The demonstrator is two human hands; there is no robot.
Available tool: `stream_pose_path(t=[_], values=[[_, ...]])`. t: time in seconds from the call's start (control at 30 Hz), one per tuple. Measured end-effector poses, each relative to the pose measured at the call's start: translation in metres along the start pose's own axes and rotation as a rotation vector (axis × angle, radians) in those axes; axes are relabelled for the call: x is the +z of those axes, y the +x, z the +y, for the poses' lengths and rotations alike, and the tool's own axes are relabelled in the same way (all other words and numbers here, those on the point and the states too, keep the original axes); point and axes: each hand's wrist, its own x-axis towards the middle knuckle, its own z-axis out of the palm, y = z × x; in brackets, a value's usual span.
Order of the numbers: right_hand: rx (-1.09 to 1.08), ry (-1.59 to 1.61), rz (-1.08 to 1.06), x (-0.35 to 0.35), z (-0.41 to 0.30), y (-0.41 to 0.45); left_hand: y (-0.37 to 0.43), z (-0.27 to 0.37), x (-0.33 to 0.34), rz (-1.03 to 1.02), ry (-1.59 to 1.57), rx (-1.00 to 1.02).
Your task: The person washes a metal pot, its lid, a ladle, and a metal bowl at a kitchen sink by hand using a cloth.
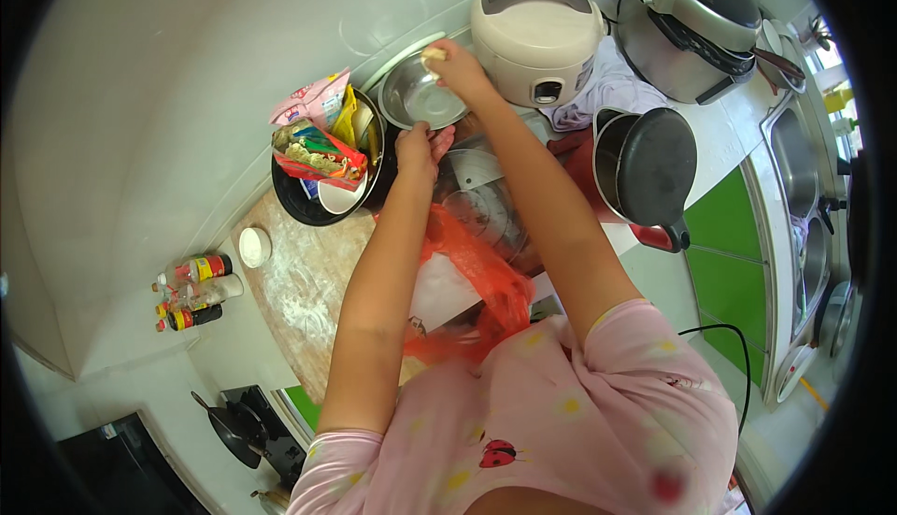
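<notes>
A shiny stainless steel bowl (420, 98) sits by the wall. At its near rim is my left hand (420, 149), the thumb over the edge and the other fingers under it. My right hand (459, 72) is above the far right side of the bowl, pinching a pale lump, apparently dough (434, 56). Apart from a whitish reflection, little shows inside the bowl. Just below my hands stands a clear plastic container (476, 185), partly hidden by my right forearm. A red plastic bag (462, 234) lies nearer my body.
Left of the bowl, a black pot (308, 213) holds food packets. A floured wooden board (308, 305) bears a small white bowl (254, 247). A rice cooker (536, 38), a pressure cooker (683, 31) and a red lidded pitcher (596, 171) stand on the right. Several bottles (200, 291) are far left.
</notes>
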Motion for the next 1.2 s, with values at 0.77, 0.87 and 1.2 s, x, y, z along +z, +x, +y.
stream_pose_path(t=[0.77, 0.87, 1.2], values=[[-0.078, -0.598, -0.100, -0.028, 0.002, 0.019, -0.154, 0.061, -0.077, -0.161, 0.952, 0.123], [-0.046, -0.710, -0.196, -0.018, 0.029, 0.004, -0.192, 0.079, -0.094, -0.068, 0.899, 0.164], [-0.097, -0.862, -0.011, -0.011, 0.055, -0.034, -0.255, 0.084, -0.141, 0.096, 0.608, 0.277]])
